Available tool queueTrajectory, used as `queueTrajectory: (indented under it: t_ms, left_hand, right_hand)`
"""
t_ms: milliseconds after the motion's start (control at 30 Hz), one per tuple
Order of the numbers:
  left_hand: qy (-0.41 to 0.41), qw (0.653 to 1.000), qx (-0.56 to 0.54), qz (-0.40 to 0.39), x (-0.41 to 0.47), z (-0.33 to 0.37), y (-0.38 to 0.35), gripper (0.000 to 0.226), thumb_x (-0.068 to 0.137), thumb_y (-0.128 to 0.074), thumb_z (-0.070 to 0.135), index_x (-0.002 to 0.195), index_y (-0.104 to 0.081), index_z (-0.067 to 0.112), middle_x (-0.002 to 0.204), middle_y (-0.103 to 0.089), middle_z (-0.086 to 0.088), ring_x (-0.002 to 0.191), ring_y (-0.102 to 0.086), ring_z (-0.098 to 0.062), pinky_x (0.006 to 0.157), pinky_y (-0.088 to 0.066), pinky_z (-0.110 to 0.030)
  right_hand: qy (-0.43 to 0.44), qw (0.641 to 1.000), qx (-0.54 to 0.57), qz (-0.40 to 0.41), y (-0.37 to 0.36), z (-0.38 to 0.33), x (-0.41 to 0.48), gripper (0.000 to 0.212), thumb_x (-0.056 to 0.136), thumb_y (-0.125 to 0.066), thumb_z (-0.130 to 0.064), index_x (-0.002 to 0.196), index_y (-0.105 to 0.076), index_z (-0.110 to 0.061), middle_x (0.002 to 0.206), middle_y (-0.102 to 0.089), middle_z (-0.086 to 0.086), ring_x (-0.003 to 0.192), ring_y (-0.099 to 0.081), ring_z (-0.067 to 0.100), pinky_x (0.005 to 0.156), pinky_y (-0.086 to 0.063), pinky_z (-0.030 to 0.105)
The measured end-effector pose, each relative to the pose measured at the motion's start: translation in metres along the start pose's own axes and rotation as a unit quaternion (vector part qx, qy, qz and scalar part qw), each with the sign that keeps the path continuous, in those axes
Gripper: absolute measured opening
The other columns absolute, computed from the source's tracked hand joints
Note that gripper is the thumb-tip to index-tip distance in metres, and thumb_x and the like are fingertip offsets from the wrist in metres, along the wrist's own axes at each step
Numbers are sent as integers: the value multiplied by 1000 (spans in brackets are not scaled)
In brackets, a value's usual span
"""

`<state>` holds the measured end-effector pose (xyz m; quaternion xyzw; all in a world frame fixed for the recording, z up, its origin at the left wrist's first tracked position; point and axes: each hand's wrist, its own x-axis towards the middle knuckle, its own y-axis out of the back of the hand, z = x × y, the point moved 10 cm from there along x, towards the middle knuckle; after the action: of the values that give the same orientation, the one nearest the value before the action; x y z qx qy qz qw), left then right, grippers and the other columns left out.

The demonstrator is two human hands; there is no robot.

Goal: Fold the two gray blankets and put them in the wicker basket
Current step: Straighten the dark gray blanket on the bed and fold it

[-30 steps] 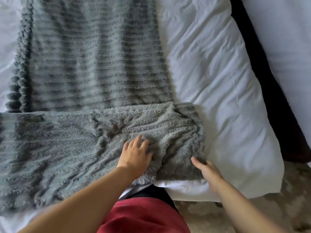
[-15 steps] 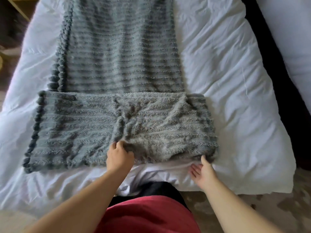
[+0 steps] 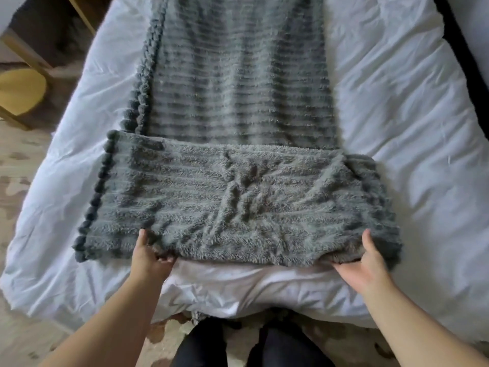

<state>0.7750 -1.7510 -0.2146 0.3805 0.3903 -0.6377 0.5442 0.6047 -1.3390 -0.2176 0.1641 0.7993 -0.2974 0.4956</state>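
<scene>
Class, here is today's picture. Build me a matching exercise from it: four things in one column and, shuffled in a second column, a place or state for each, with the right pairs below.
Column 1
1. left hand
2. right hand
3. far blanket
4. white duvet

Column 2
A. lies lengthwise beyond the near blanket
B. grips the near blanket's front edge toward its left end
C. spread beneath both blankets
D. holds the near blanket's front edge near its right end

Pairs: 1-B, 2-D, 3-A, 4-C
</scene>
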Motion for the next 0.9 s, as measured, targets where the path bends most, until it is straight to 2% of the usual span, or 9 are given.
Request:
queueTrajectory:
  t_ms: [67,167,267,400,533,633,733,833,900]
  left_hand:
    - [16,1000,-16,-2,14,4,-2,31,90,-57,49,101,-62,20,116,-60,-6,98,-59,-27,98,-43,-47]
    - [25,997,-45,-55,23,16,-8,25,90,-54,34,103,-65,16,111,-66,-7,110,-59,-28,103,-40,-49]
    - [-11,991,-66,-116,4,36,-12,52,67,-60,25,118,-64,17,113,-70,-8,108,-63,-27,94,-47,-46]
    - [-50,988,-88,-119,-44,58,-10,41,89,-49,33,125,-60,16,119,-67,-10,107,-63,-27,89,-49,-45]
    - [-105,988,-86,-76,-89,78,-4,48,94,-51,47,131,-54,16,127,-62,-9,112,-61,-28,99,-46,-50]
    - [-122,987,-98,-33,-108,77,6,55,89,-58,50,132,-52,15,125,-63,-7,109,-62,-29,95,-48,-52]
    - [-117,985,-121,-31,-123,71,7,57,86,-60,52,131,-51,17,125,-63,-5,109,-62,-28,95,-48,-52]
    - [-108,984,-138,-41,-134,67,18,58,86,-61,52,132,-50,19,128,-61,-5,113,-59,-29,98,-45,-54]
    - [-97,984,-146,-41,-138,61,32,59,87,-61,51,134,-48,20,130,-60,-4,116,-58,-30,99,-44,-55]
  right_hand:
    - [-8,1000,-14,17,-6,1,10,47,89,-54,-53,108,-59,-11,109,-61,19,99,-57,39,95,-39,61]
    - [1,999,-8,47,-10,2,14,41,97,-43,-43,124,-59,-16,119,-60,19,111,-55,37,103,-37,58]
    - [47,997,0,54,-2,-11,-2,36,99,-38,-36,120,-61,-17,116,-64,13,109,-57,36,100,-41,53]
    - [121,976,-75,168,9,-44,-58,24,88,-63,-30,109,-65,-19,119,-65,3,97,-64,23,90,-50,44]
    - [181,953,-65,234,15,-70,-111,23,78,-74,-30,94,-60,-21,101,-63,-6,82,-60,13,84,-47,29]
    - [197,960,-17,200,10,-77,-126,15,85,-69,-22,93,-58,-28,112,-61,0,68,-56,-2,72,-26,5]
    - [219,951,59,210,8,-84,-147,19,84,-71,-27,96,-58,-21,109,-60,-4,83,-54,9,77,-40,17]
    - [199,957,52,203,15,-78,-168,28,94,-58,-20,71,-41,-19,120,-61,11,86,-45,15,52,-34,2]
    - [240,943,55,223,34,-84,-182,20,92,-62,-25,82,-46,-18,113,-59,8,87,-45,15,58,-36,9]
